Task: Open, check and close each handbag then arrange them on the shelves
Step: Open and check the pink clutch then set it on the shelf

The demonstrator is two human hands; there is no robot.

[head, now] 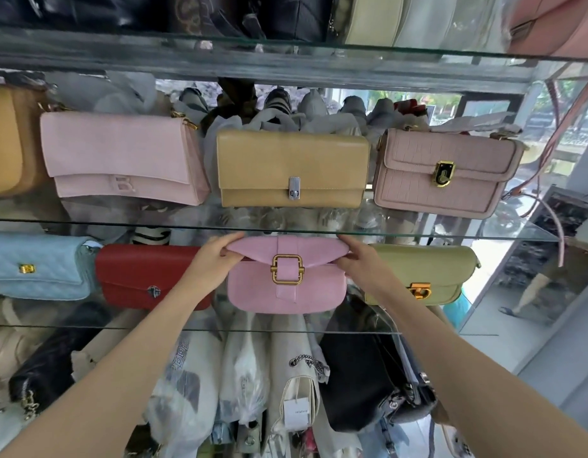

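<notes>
On the lower glass shelf (pixel 368 332), going left to right, stand a light blue quilted bag (pixel 38 267), then a red flap bag (pixel 144 276), both closed and facing out. Next comes the person's left hand (pixel 213 257), whose grip is a pinch, thumb and fingers curled over the left top corner of the pink buckle handbag (pixel 286 276). This handbag stands upright in the gap between the red bag and an olive-green bag (pixel 428 269); its flap lies down and the strap runs through the brass buckle (pixel 287 270), so it looks closed. The right hand (pixel 362 259) pinches the opposite top corner in the same way.

Judging by the closed flap and the two-handed hold at the corners, the step in hand is either setting the bag into the row or lifting it out to check; the frame does not settle which. The next move calls for keeping the bag level and clear of the glass edge above, without nudging its neighbours.
</notes>
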